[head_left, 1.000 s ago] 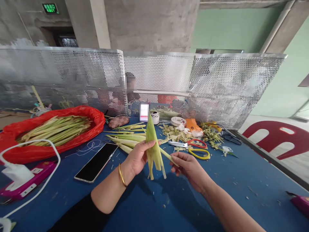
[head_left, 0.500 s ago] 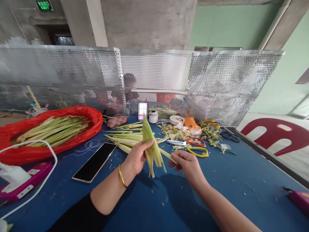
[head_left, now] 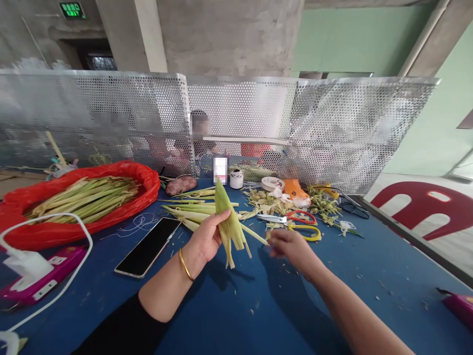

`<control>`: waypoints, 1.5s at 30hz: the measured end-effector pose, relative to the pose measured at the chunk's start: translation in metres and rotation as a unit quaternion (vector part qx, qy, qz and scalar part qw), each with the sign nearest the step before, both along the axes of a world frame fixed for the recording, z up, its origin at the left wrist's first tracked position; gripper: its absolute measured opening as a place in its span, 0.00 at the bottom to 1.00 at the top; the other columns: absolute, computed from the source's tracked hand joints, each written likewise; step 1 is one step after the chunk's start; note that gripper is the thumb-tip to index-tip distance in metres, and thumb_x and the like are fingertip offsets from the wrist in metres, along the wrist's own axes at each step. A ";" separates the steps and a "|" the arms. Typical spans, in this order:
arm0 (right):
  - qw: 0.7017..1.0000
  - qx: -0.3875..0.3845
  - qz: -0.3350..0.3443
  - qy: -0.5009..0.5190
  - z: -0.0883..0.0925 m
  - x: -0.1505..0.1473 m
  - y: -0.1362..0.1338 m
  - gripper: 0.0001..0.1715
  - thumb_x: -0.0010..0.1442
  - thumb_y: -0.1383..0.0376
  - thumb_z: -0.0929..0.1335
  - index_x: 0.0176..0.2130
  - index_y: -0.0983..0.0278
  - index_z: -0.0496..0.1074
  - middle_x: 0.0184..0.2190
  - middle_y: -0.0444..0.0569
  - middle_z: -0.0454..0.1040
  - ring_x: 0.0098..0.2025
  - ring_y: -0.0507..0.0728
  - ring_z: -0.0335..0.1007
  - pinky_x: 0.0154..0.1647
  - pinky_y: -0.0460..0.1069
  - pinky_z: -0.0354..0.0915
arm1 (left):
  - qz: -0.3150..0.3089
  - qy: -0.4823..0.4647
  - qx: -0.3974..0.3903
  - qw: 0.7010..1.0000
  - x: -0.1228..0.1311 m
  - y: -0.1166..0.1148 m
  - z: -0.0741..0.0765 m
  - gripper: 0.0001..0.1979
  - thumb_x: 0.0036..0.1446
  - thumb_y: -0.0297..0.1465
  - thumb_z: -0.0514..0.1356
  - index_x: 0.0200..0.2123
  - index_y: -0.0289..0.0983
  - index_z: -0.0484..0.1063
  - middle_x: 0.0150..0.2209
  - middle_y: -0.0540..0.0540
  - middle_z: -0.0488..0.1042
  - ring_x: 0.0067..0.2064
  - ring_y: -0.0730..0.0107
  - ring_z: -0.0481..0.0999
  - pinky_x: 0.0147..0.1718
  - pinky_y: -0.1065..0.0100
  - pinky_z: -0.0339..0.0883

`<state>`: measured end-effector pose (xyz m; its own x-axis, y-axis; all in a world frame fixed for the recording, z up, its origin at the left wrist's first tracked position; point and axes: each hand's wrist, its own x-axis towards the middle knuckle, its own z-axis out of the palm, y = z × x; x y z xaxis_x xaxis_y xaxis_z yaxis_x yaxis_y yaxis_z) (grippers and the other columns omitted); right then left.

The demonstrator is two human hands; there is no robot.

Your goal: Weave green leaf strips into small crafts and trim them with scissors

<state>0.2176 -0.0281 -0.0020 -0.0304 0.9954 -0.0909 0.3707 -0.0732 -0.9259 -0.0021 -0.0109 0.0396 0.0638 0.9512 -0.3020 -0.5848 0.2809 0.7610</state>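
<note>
My left hand (head_left: 207, 235) is closed around a green corn husk (head_left: 229, 224), whose pointed end is up and whose lower end is split into strips. One strip juts out to the right. Close to the tip of that strip is my right hand (head_left: 290, 248), its fingers smeared by motion, so I cannot see whether they touch it. Behind the right hand lie scissors (head_left: 290, 217) with one red and one yellow handle loop. More pale green husks (head_left: 192, 212) lie flat on the blue table behind my left hand.
A red plastic bag (head_left: 111, 231) full of long leaves stands at the left, near a purple power strip (head_left: 55, 276) with a white cable. A black phone (head_left: 150, 246) lies in front of it. Scraps (head_left: 325, 207) and a tape roll (head_left: 272, 183) lie behind the scissors. Perforated metal screens (head_left: 236, 108) close off the back.
My right hand, which pinched the end of the side strip, has shifted slightly right and its fingers are now blurred beside the strip's tip. The left hand keeps its hold on the husk.
</note>
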 end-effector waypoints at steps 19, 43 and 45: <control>0.985 0.109 0.033 -0.127 0.008 -0.025 -0.024 0.16 0.54 0.55 0.68 0.21 0.61 0.72 0.21 0.47 0.73 0.27 0.56 0.67 0.28 0.48 0.57 | -0.051 0.008 0.008 0.999 0.005 -0.005 -0.002 0.05 0.49 0.26 0.65 0.32 0.32 0.74 0.26 0.47 0.77 0.26 0.70 0.75 0.29 0.70 0.70; 0.958 -0.059 0.067 0.272 0.012 -0.039 -0.034 0.20 0.45 0.52 0.75 0.26 0.66 0.71 0.20 0.43 0.69 0.23 0.49 0.64 0.26 0.44 0.59 | -0.240 0.198 0.087 0.946 0.017 -0.018 -0.017 0.16 0.41 0.29 0.70 0.35 0.31 0.74 0.31 0.42 0.77 0.30 0.66 0.76 0.29 0.67 0.69; 0.947 -0.083 0.085 0.300 0.011 -0.038 -0.034 0.20 0.45 0.53 0.75 0.26 0.66 0.71 0.20 0.43 0.70 0.22 0.48 0.63 0.26 0.44 0.60 | -0.257 0.176 0.081 0.947 0.017 -0.018 -0.017 0.15 0.40 0.30 0.70 0.34 0.31 0.75 0.29 0.43 0.76 0.28 0.68 0.74 0.28 0.69 0.68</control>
